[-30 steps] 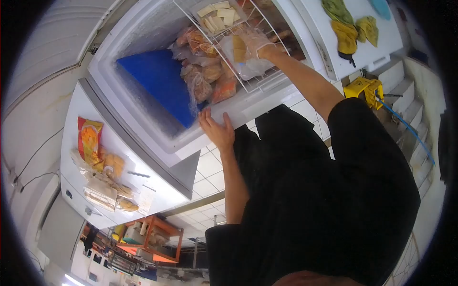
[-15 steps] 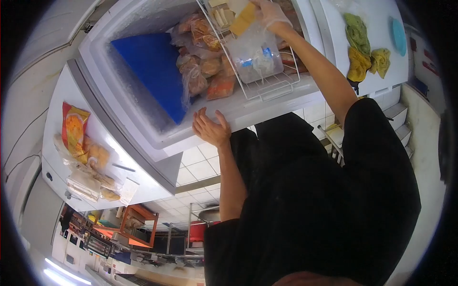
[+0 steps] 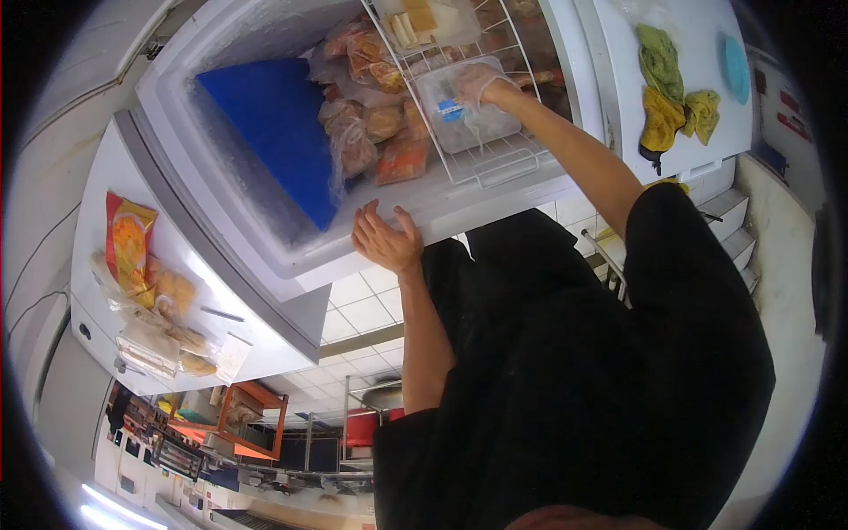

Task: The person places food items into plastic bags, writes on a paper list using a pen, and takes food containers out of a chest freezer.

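My left hand point(image 3: 387, 237) rests on the front rim of an open chest freezer point(image 3: 291, 265), fingers apart and holding nothing. My right hand point(image 3: 481, 84), in a thin see-through glove, reaches into a clear plastic container point(image 3: 433, 132) with a blue label and crumpled clear plastic inside. Its fingertips blur into the plastic, so their grip is unclear. This container sits in a white wire basket point(image 3: 508, 168). Behind it, a second clear container point(image 3: 468, 31) holds yellow and pale flat pieces point(image 3: 420, 18).
Bagged frozen food point(image 3: 380, 124) lies in the freezer beside a blue panel point(image 3: 265, 132). On the left white lid are a red-and-yellow packet point(image 3: 132, 234) and bagged food point(image 3: 172, 291). Green and yellow cloths point(image 3: 662, 66) and a turquoise dish point(image 3: 733, 66) lie at the right.
My right hand has let go of a flat yellow piece and moved from the back container into the nearer one. My left hand stays on the freezer rim.
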`<state>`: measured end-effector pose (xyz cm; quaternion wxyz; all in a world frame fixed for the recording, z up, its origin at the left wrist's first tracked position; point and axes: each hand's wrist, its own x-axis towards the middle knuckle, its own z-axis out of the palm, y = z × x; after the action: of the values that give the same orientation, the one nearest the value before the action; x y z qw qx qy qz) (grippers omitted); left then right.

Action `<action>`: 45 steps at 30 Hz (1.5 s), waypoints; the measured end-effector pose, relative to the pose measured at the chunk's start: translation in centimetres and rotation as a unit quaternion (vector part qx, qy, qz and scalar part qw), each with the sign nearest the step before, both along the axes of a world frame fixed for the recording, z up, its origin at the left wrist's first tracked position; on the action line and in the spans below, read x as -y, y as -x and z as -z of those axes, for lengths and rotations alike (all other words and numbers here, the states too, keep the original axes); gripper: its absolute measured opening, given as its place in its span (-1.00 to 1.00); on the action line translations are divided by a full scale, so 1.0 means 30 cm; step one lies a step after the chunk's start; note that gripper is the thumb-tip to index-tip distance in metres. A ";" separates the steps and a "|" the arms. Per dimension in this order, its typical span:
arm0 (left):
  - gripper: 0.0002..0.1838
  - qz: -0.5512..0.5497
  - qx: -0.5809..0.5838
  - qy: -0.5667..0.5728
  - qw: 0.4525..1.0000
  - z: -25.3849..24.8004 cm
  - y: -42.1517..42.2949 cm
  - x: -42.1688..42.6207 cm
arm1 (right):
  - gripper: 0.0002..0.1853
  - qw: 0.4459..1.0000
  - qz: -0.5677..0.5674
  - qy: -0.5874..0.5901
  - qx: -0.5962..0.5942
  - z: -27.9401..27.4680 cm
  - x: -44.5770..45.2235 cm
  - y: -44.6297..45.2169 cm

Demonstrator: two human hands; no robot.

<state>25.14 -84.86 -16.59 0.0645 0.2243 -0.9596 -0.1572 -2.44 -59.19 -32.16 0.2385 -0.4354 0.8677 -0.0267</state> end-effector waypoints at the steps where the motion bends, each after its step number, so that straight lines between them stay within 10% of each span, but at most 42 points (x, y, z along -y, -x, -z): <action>1: -0.57 0.001 -0.004 0.001 1.000 0.004 0.001 0.000 | -0.77 1.000 0.000 -0.003 0.002 0.011 -0.001 0.023; 7: -0.57 -0.014 -0.052 -0.043 0.998 0.065 -0.045 0.002 | -0.39 0.858 0.486 0.082 0.142 -0.113 0.035 0.008; 8: -0.57 -0.018 -0.056 -0.054 0.997 0.061 -0.043 0.017 | -0.30 0.920 0.333 0.191 0.078 -0.052 -0.006 -0.025; 12: -0.50 -0.038 0.002 -0.081 0.996 -0.021 -0.034 0.037 | -0.02 0.984 0.154 -0.053 -0.072 -0.209 0.107 -0.064; 20: -0.53 -0.078 -0.094 -0.150 0.981 -0.086 -0.053 0.048 | 0.02 0.986 0.152 -0.065 0.018 -0.134 0.064 0.029; 22: -0.54 -0.209 -0.234 -0.288 0.905 -0.125 -0.077 0.183 | -0.02 0.990 0.132 -0.040 -0.001 -0.074 0.091 0.010; 26: -0.78 -0.419 -0.386 -0.173 0.804 -0.232 -0.265 0.937 | -0.24 0.971 0.237 -0.031 -0.029 -0.154 0.123 -0.070; 28: -0.63 -0.458 -0.535 -0.311 0.638 -0.278 -0.355 1.392 | -0.27 0.956 0.290 -0.043 -0.010 -0.242 0.107 -0.166; 30: -0.12 -0.438 -0.536 -0.426 0.582 -0.395 -0.371 1.694 | -0.30 0.958 0.284 -0.024 0.023 -0.255 0.103 -0.233; 32: -0.24 -0.254 -0.437 -0.663 0.551 -0.243 -0.539 2.058 | -0.32 0.961 0.260 0.002 -0.097 -0.146 0.055 -0.337; 33: -0.19 -0.269 -0.355 -0.784 0.432 -0.265 -0.540 2.099 | -0.34 0.956 0.289 0.000 -0.051 -0.129 0.056 -0.361; 39: -0.37 -0.307 -0.438 -0.563 0.630 -0.330 -0.503 1.954 | -0.39 0.892 0.452 0.007 -0.032 -0.346 0.096 -0.483; 41: -0.38 -0.328 -0.371 -0.350 0.795 -0.406 -0.490 1.780 | -0.40 0.864 0.500 0.025 -0.048 -0.242 0.039 -0.503; 45: -0.34 -0.317 -0.399 -0.455 0.730 -0.560 -0.391 1.390 | -0.41 0.860 0.507 0.050 -0.026 -0.354 0.057 -0.452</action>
<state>36.87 -126.55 0.21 0.3777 0.4342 -0.5326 -0.6206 11.12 -60.90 -21.54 0.1474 0.0532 0.9719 -0.1757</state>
